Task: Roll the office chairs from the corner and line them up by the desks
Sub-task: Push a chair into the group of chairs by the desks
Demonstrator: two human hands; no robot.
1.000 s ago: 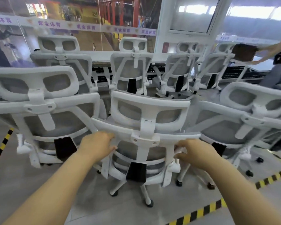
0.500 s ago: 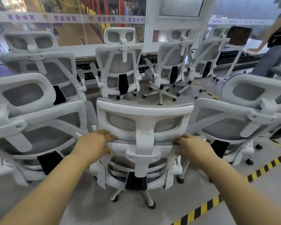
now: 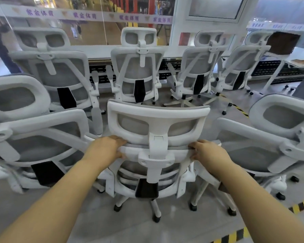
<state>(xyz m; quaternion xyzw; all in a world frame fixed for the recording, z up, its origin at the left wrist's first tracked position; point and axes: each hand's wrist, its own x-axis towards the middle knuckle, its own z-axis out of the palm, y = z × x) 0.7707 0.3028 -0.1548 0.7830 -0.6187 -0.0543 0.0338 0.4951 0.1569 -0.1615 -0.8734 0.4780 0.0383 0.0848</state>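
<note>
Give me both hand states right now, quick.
Left hand: grips the top edge of the chair backrest, left side.
Right hand: grips the same edge, right side.

White mesh office chair, upright, back toward camera, between similar chairs

White-framed, grey-mesh office chairs; black lumbar pads; yellow-black striped floor tape

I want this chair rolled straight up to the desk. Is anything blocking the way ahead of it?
Yes. Both hands, left hand and right hand, grip the white mesh-backed office chair; another white mesh chair stands directly ahead, before the long white desk.
</note>
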